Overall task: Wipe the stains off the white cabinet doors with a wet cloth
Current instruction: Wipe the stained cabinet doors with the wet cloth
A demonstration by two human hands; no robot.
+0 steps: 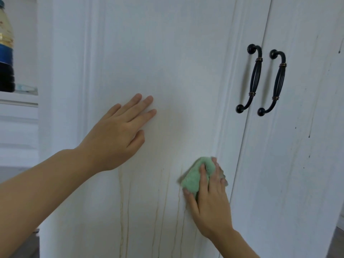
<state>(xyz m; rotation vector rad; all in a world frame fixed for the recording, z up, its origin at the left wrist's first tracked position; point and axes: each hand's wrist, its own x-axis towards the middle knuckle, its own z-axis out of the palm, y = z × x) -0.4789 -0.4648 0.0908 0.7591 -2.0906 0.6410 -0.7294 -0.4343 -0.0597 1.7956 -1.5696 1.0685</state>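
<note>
Two white cabinet doors fill the view. The left door [149, 53] carries several thin brownish drip streaks [122, 202] running down its lower half. My left hand [119, 131] lies flat on this door, fingers spread, holding nothing. My right hand [208, 200] presses a crumpled green cloth [193, 175] against the lower right part of the same door, next to its moulded edge. The right door [297, 146] shows dark specks and faint grey streaks.
Two black curved handles, one [251, 77] on the left door and one [275, 82] on the right door, flank the gap between the doors. At the far left an open shelf [18, 95] holds a bottle [6, 47] with yellow liquid and a blue label.
</note>
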